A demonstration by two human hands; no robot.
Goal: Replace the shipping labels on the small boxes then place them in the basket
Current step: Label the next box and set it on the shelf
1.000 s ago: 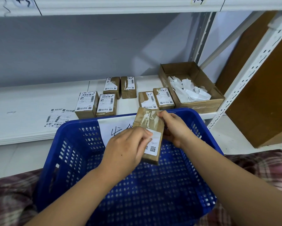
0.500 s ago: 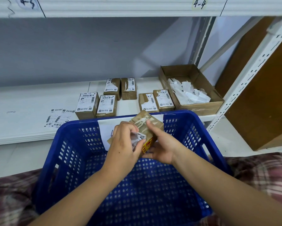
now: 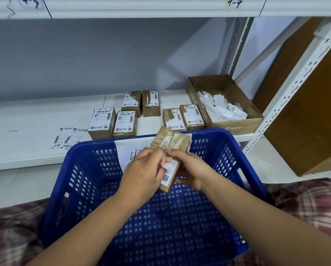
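Note:
A small brown taped box (image 3: 173,143) is held upright over the blue plastic basket (image 3: 95,181) on my lap. My right hand (image 3: 191,169) grips the box from its right side and underneath. My left hand (image 3: 143,173) pinches the white shipping label (image 3: 169,169) that still sticks to the box's lower face. The label's upper part is hidden by my fingers. Several more small labelled boxes (image 3: 103,121) stand on the white shelf behind the basket. A sheet of fresh labels (image 3: 67,138) lies on the shelf at the left.
An open cardboard box (image 3: 243,121) holding torn-off white label scraps stands at the shelf's right end. A white perforated shelf post (image 3: 295,89) rises at the right, with a brown board (image 3: 314,112) behind it. The basket has a white paper tag (image 3: 130,150) on its far wall.
The box was tilted and turned between my hands while my left hand worked at the label. It stands upright again, with less label on its face than a second ago.

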